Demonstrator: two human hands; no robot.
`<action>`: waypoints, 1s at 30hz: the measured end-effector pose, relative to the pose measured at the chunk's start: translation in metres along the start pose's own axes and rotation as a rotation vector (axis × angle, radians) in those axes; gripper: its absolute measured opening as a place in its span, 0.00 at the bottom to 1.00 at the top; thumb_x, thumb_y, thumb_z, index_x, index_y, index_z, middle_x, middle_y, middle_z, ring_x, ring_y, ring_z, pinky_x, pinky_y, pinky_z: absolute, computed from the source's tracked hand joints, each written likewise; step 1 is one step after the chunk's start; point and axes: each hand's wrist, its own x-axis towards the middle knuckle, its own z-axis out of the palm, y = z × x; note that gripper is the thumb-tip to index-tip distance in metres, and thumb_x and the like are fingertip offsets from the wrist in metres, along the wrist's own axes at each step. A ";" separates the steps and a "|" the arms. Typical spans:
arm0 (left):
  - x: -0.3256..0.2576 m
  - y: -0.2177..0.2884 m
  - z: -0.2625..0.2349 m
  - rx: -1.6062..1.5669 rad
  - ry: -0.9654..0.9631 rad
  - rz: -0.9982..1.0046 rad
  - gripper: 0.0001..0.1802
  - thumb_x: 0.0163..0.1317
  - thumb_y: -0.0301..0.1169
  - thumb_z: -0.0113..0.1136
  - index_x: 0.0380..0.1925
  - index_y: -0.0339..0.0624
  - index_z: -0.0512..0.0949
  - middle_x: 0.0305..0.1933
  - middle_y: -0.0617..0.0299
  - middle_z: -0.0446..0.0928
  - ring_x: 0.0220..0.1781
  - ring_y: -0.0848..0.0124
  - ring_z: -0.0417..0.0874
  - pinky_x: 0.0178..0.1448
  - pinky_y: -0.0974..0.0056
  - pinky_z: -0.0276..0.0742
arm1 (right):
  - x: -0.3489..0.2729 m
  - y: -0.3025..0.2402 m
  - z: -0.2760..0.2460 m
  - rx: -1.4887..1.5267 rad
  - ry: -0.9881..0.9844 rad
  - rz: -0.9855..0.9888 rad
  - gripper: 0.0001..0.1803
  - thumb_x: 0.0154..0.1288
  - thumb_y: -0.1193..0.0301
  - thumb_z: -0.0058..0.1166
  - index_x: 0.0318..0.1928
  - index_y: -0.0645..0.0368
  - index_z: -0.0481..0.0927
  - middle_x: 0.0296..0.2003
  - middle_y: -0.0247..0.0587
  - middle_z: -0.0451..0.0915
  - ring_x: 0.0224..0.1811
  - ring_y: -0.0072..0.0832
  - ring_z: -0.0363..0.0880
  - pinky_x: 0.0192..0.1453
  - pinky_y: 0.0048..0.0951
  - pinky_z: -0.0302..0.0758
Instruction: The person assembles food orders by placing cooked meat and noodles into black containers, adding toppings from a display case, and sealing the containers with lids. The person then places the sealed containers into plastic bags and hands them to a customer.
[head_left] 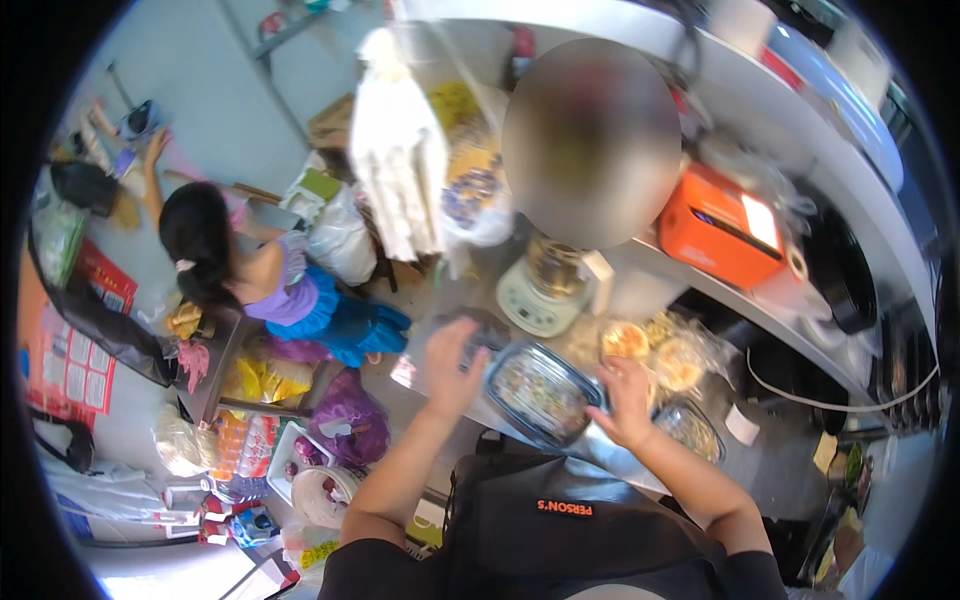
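A clear oblong food container (540, 393) with chopped, pale green-and-white food in it stands at the counter's near edge. My right hand (626, 402) is at its right side, thumb on the rim and fingers bent beside it. Left of the container, my left hand (453, 368) is raised with thumb and fingers apart. Next to its fingertips is a dark see-through plastic piece (486, 332), too blurred to name. A second clear container (690, 428) with similar food sits beyond my right wrist. Round flatbreads (680, 362) in clear plastic lie behind my right hand.
A pale green kitchen appliance (540, 295) stands behind the container. An orange box (720, 225) rests on the shelf at the right. Left of the counter another person (285, 280) in purple and blue reaches to the wall. Bags, a purple sack (348, 418) and a bucket (325, 497) crowd the floor.
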 end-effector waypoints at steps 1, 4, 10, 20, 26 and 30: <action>0.014 -0.019 -0.022 0.062 0.106 -0.079 0.22 0.48 0.27 0.64 0.46 0.38 0.74 0.50 0.52 0.75 0.53 0.53 0.73 0.59 0.56 0.66 | 0.034 -0.017 0.025 0.011 -0.055 -0.092 0.29 0.52 0.57 0.59 0.52 0.60 0.72 0.49 0.53 0.70 0.52 0.47 0.68 0.57 0.43 0.64; 0.066 -0.062 -0.053 0.013 0.310 -0.130 0.27 0.50 0.29 0.65 0.52 0.36 0.71 0.53 0.50 0.73 0.56 0.52 0.71 0.60 0.56 0.65 | 0.112 -0.054 0.107 0.004 -0.307 -0.099 0.28 0.50 0.53 0.61 0.46 0.59 0.73 0.42 0.49 0.76 0.41 0.43 0.76 0.43 0.37 0.73; 0.150 -0.114 -0.055 -0.039 0.191 -0.132 0.26 0.54 0.35 0.62 0.52 0.36 0.72 0.44 0.42 0.76 0.48 0.50 0.77 0.50 0.59 0.73 | 0.174 -0.067 0.226 -0.263 -0.747 0.064 0.17 0.59 0.62 0.53 0.44 0.58 0.71 0.34 0.52 0.81 0.35 0.48 0.80 0.38 0.43 0.76; 0.169 -0.107 -0.091 0.048 0.112 -0.049 0.22 0.43 0.42 0.69 0.26 0.37 0.70 0.26 0.48 0.73 0.31 0.48 0.74 0.35 0.52 0.68 | 0.156 -0.073 0.145 -0.130 -0.499 0.272 0.24 0.53 0.66 0.58 0.51 0.56 0.68 0.44 0.48 0.73 0.43 0.45 0.77 0.45 0.40 0.75; 0.084 -0.051 -0.068 -0.202 -0.118 0.050 0.22 0.53 0.44 0.54 0.37 0.33 0.71 0.31 0.46 0.72 0.34 0.45 0.73 0.38 0.50 0.68 | 0.109 -0.098 0.066 0.094 -0.238 0.231 0.40 0.51 0.58 0.62 0.62 0.59 0.61 0.52 0.55 0.67 0.56 0.52 0.68 0.59 0.43 0.67; 0.024 0.036 -0.042 -0.820 -0.653 0.166 0.38 0.64 0.53 0.46 0.58 0.26 0.59 0.47 0.39 0.70 0.48 0.52 0.75 0.52 0.54 0.68 | 0.094 -0.111 0.051 0.196 0.231 -0.049 0.45 0.46 0.60 0.63 0.64 0.63 0.58 0.56 0.59 0.66 0.57 0.54 0.67 0.62 0.44 0.65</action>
